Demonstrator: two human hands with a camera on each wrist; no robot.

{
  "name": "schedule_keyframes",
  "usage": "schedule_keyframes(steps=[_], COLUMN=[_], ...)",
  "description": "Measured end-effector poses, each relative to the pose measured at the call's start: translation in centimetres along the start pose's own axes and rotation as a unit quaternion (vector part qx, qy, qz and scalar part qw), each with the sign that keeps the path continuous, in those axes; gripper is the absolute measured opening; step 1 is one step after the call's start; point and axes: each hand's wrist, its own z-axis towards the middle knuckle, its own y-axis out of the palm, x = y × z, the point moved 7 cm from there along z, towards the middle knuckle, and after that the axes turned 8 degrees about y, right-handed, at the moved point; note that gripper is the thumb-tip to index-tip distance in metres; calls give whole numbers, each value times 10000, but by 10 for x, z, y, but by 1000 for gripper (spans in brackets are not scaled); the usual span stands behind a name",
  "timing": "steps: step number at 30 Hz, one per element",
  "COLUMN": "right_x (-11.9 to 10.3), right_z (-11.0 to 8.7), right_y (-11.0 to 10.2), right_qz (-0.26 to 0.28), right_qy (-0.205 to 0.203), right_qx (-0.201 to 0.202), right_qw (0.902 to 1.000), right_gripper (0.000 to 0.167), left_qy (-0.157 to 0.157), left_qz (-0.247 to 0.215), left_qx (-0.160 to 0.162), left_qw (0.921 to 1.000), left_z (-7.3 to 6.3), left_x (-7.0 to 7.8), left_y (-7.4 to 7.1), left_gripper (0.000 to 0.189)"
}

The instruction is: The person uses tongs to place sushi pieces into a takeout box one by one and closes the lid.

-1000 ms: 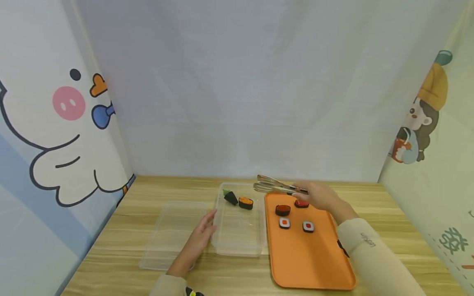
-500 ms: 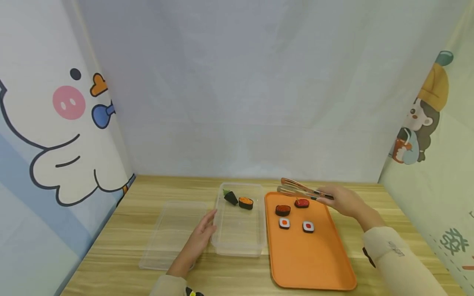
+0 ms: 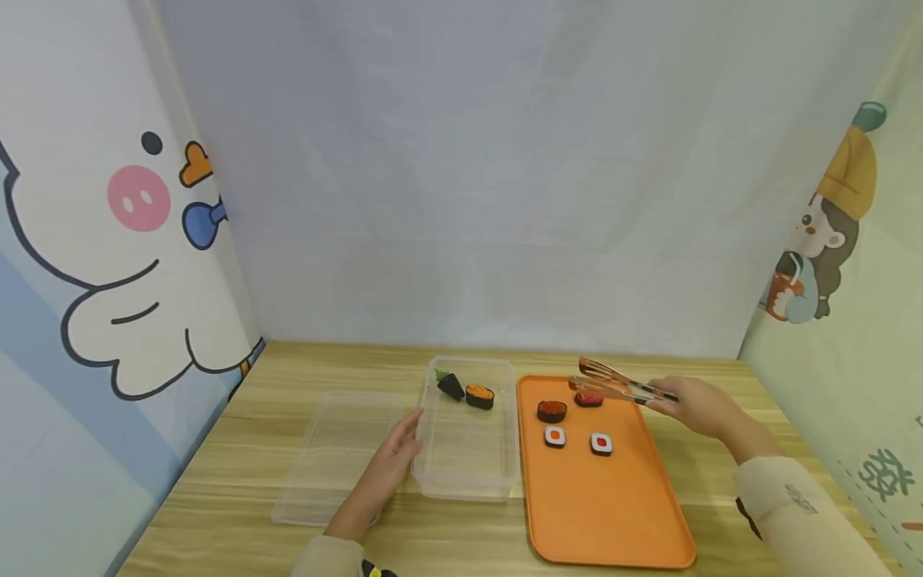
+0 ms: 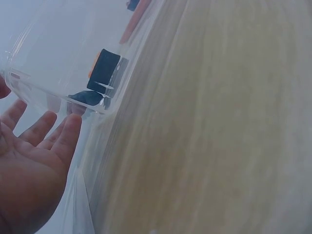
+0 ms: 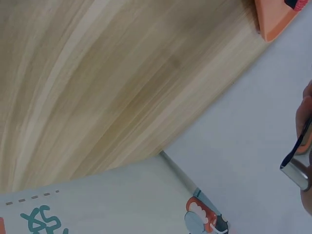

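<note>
We clamp tongs (image 3: pixel 642 387) in our right hand (image 3: pixel 695 405), pointing left over red sushi (image 3: pixel 590 401) near the tray's far edge (image 3: pixel 541 377); left hand (image 3: pixel 392 458), fingers apart.

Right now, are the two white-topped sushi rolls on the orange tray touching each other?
Apart. The head view shows bare orange tray between the orange-centred sushi roll and the red-centred sushi roll.

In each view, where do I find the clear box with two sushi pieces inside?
Head: the clear box is centre, lower half, just left of the orange tray.
Left wrist: upper left, above the left hand.
Right wrist: not in it.
Shared landmark: the wooden tabletop, in all three.
</note>
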Motion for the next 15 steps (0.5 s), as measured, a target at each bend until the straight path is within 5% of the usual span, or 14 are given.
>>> schedule_keyframes(steps=[15], right_x=[21], right_z=[-7], right_y=[15], right_qz=[-90], right_qy=[-16], right_qx=[-213], right_qw=[9997], right_gripper=[50], left_qy=[22], left_qz=[-84], left_qx=[-27], left_qw=[10000], left_z=[1], left_x=[-2], left_y=[0], left_gripper=[52])
